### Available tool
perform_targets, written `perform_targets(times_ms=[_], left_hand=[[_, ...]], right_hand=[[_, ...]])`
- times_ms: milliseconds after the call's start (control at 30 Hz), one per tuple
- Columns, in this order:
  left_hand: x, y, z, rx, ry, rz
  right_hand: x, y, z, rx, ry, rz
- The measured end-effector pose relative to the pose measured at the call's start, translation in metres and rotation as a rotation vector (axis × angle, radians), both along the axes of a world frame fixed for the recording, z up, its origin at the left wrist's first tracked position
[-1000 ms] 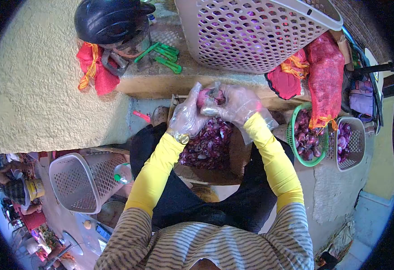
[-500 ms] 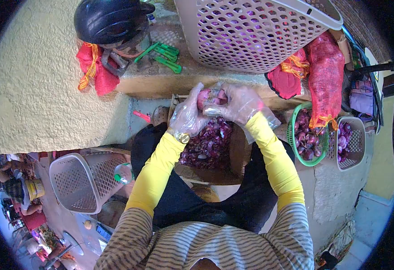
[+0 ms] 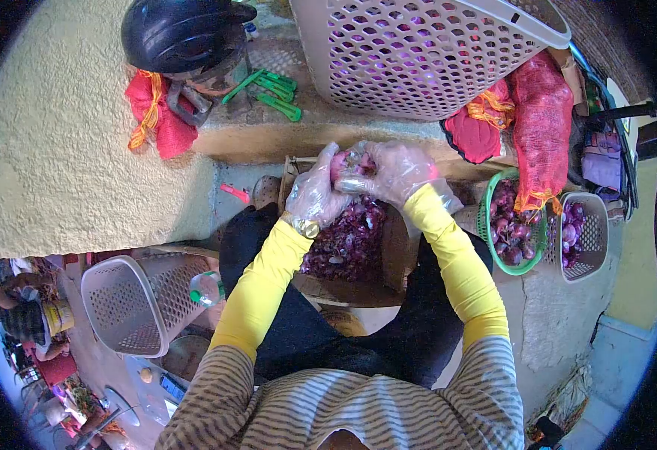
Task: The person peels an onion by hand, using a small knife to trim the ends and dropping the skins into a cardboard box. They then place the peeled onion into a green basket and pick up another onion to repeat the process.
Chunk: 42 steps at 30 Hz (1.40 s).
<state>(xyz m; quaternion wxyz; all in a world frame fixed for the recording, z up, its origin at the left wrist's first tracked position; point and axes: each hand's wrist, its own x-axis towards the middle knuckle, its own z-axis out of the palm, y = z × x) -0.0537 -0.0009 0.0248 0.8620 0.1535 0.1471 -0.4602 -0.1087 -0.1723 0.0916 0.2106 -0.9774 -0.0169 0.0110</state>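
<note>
Both my hands wear clear plastic gloves and meet around a red onion (image 3: pixel 341 166) above a cardboard box (image 3: pixel 396 251). My left hand (image 3: pixel 315 187) is closed on the onion's left side. From the right, my right hand (image 3: pixel 396 171) wraps its fingers over the same onion, partly hiding it; whether a small blade is in those fingers I cannot make out. Below them, the box holds a heap of red onion skins (image 3: pixel 343 240).
A large perforated basket (image 3: pixel 418 67) of onions stands on the ledge, beside a red mesh sack (image 3: pixel 540 127). Green cutters (image 3: pixel 277 96) lie near a dark helmet (image 3: pixel 182 34). At right are a green basket (image 3: pixel 486 225) and a grey basket (image 3: pixel 595 262); another basket (image 3: pixel 122 307) lies at left.
My right hand's fingers have shifted slightly on the onion, and the onion appears turned a little. Both hands stay over the box.
</note>
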Motion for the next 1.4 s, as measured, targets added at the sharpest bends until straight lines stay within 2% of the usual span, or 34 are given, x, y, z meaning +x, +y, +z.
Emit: perform_targets(times_ms=[300, 400, 467, 500, 567, 600, 667, 700, 767, 800, 967, 1167, 1267, 1300, 1367, 1400], left_hand=[[-0.008, -0.006, 0.007, 0.002, 0.083, 0.136], [-0.008, -0.009, -0.01, 0.049, 0.057, 0.167], [-0.015, -0.008, -0.042, 0.43, -0.912, 0.139], [-0.018, -0.007, -0.039, 0.43, -0.913, 0.138], [-0.022, -0.005, -0.032, 0.479, -1.117, 0.217], [-0.018, -0.006, -0.047, 0.477, -1.12, 0.215], [-0.008, -0.009, -0.092, 0.588, -0.862, 0.144], [-0.007, -0.007, -0.083, 0.588, -0.864, 0.143], [-0.007, -0.002, -0.055, 0.337, -0.563, 0.057], [-0.007, -0.003, -0.053, 0.339, -0.563, 0.054], [-0.008, -0.009, -0.044, 0.071, 0.027, 0.112], [-0.019, -0.021, -0.004, 0.059, 0.072, 0.274], [-0.02, -0.023, 0.003, 0.163, 0.068, 0.308], [-0.019, -0.019, -0.01, 0.163, 0.069, 0.309], [-0.015, -0.009, -0.046, -0.403, -0.046, 0.149], [-0.017, -0.01, -0.041, -0.403, -0.047, 0.15]], right_hand=[[-0.004, 0.008, -0.007, -0.016, 0.08, -0.075], [-0.005, 0.01, -0.012, 0.025, 0.078, -0.095], [-0.007, 0.011, -0.012, 0.055, 0.087, -0.105], [-0.007, 0.012, -0.012, 0.049, 0.113, -0.11], [-0.01, 0.011, -0.016, 0.043, 0.14, -0.118], [-0.011, 0.01, -0.022, 0.067, 0.097, -0.113], [-0.013, 0.006, -0.024, 0.09, 0.054, -0.109], [-0.013, 0.004, -0.023, 0.075, 0.053, -0.097], [-0.012, 0.002, -0.018, 0.063, 0.05, -0.083], [-0.012, 0.001, -0.009, 0.011, 0.061, -0.046], [-0.013, 0.0, -0.013, -0.051, 0.057, -0.008], [-0.013, 0.01, -0.021, 0.052, 0.08, -0.092], [-0.015, 0.013, -0.021, 0.068, 0.084, -0.102], [-0.016, 0.015, -0.018, 0.061, 0.097, -0.119], [-0.016, 0.015, -0.018, 0.053, 0.11, -0.133], [-0.016, 0.011, -0.019, 0.057, 0.116, -0.122]])
